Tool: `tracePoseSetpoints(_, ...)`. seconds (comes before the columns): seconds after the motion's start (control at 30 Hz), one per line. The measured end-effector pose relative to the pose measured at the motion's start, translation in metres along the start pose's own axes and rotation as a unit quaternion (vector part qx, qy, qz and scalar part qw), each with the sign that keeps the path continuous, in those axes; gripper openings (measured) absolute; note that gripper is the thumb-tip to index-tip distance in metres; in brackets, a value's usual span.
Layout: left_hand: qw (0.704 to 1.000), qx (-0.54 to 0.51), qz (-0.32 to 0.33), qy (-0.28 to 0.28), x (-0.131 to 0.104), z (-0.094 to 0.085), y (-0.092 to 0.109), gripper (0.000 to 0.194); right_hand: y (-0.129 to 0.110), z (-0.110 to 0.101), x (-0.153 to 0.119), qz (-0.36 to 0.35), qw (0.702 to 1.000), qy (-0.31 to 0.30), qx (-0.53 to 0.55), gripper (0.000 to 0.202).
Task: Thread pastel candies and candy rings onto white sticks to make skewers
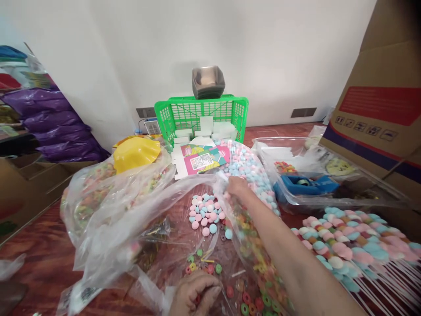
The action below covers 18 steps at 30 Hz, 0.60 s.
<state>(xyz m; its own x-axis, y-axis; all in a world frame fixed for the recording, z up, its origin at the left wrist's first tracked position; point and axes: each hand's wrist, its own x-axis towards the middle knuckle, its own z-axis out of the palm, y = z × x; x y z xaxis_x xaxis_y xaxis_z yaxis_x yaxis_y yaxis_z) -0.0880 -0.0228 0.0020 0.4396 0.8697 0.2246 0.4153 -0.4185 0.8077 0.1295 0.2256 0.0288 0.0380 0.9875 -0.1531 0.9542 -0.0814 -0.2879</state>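
My left hand [195, 293] is at the bottom centre, its fingers curled together around something too small and hidden to name. Just above it lie coloured ring-shaped pieces [210, 268] on clear plastic. My right hand [237, 186] reaches forward to the edge of a clear plastic bag [221, 186], its fingertips partly hidden by the plastic. Behind and right of that hand is a bag of pink and blue discs [246, 164]. A loose pile of similar discs [204, 210] lies left of the right forearm. More coloured rings [259, 259] fill a bag beneath the forearm.
A green basket [243, 118] with white boxes stands at the back, a stack of trays [208, 83] on its rim. A yellow bowl [136, 153] rests on a bag at left. Right are a blue tape dispenser [297, 185], disc-covered sticks [355, 241] and a cardboard box [378, 105].
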Motion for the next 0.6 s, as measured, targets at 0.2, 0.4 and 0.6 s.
tracePoseSetpoints(0.2,1.0,-0.022,0.005,0.009,-0.003,0.001,0.01,0.023,0.023,-0.007,0.002,0.008,0.995,0.012,0.102,0.034)
tracePoseSetpoints(0.4,0.998,-0.047,-0.032,0.03,-0.014,0.0,0.017,0.023,0.049,-0.01,-0.014,0.017,0.961,0.122,0.249,0.034)
tracePoseSetpoints(0.6,0.997,-0.062,-0.032,0.013,0.0,-0.009,0.031,0.021,0.048,-0.034,-0.034,0.003,0.882,0.28,0.38,0.029)
